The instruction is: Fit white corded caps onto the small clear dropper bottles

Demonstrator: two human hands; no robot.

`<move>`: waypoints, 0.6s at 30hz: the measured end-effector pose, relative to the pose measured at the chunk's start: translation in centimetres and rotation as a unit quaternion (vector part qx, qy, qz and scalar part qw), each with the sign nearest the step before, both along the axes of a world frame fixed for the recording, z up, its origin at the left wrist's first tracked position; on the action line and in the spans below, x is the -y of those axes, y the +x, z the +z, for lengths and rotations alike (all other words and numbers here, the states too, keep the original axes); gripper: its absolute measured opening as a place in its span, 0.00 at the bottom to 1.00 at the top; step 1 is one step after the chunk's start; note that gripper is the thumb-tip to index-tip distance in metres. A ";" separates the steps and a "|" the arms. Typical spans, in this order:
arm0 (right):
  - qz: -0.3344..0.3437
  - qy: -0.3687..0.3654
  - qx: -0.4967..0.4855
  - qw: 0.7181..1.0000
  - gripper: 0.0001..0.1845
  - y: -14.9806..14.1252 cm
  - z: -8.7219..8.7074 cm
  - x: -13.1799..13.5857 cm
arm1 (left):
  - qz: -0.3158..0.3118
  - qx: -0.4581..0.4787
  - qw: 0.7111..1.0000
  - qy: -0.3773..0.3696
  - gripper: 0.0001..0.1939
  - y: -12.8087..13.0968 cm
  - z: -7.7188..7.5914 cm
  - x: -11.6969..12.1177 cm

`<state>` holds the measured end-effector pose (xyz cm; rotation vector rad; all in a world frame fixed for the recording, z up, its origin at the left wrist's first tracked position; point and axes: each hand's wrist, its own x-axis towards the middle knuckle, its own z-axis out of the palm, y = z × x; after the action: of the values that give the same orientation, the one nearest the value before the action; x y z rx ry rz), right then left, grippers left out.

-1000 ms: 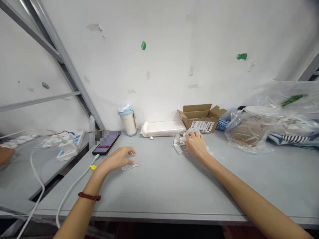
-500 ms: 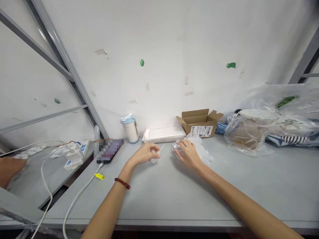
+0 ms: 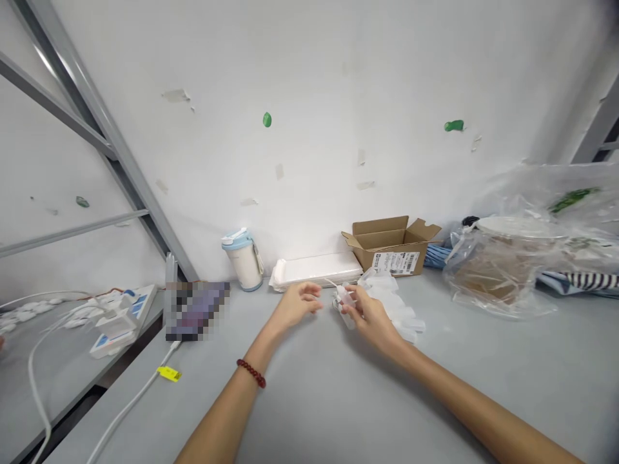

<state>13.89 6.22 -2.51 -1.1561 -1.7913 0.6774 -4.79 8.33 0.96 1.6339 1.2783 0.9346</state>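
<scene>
In the head view, my right hand (image 3: 372,319) pinches a small translucent plastic tag (image 3: 345,298) with a thin white tail pointing up and left. My left hand (image 3: 297,306) is just left of it, fingers curved and apart, with nothing visible in them. A dark red bead bracelet (image 3: 251,373) circles my left wrist. Beside and behind my right hand, a loose pile of translucent plastic tags (image 3: 396,306) lies on the grey table (image 3: 309,399). Small white parts sit near the right fingertips, too small to make out.
Along the wall stand a blue-lidded cup (image 3: 245,263), a flat stack of white packs (image 3: 314,267), an open cardboard box (image 3: 399,251) and a plastic-bagged tub (image 3: 503,264). At left are a charging phone (image 3: 196,312), its white cable (image 3: 130,403) and a power strip (image 3: 118,328).
My left hand has moved right with a plastic tag, which is now out of its fingers. My right hand has come off the pile and holds a tag. The pile is spread further right.
</scene>
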 end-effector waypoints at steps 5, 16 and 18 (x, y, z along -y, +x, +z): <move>-0.002 -0.036 -0.037 0.999 0.14 0.1 0.2 0.0 | 0.151 -0.288 0.927 0.185 0.10 -4.6 -1.4 -1.6; 0.016 -0.081 -0.090 0.993 0.14 0.2 1.0 0.3 | 0.083 -0.339 0.924 0.158 0.14 -3.7 -3.8 -2.4; 0.030 -0.089 -0.107 0.990 0.13 0.3 0.9 0.3 | 0.088 -0.327 0.929 0.149 0.12 -3.4 -3.6 -2.2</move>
<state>14.18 5.92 -1.56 -1.1033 -1.6150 0.9771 -8.20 10.56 -2.65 2.2115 1.8183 0.7298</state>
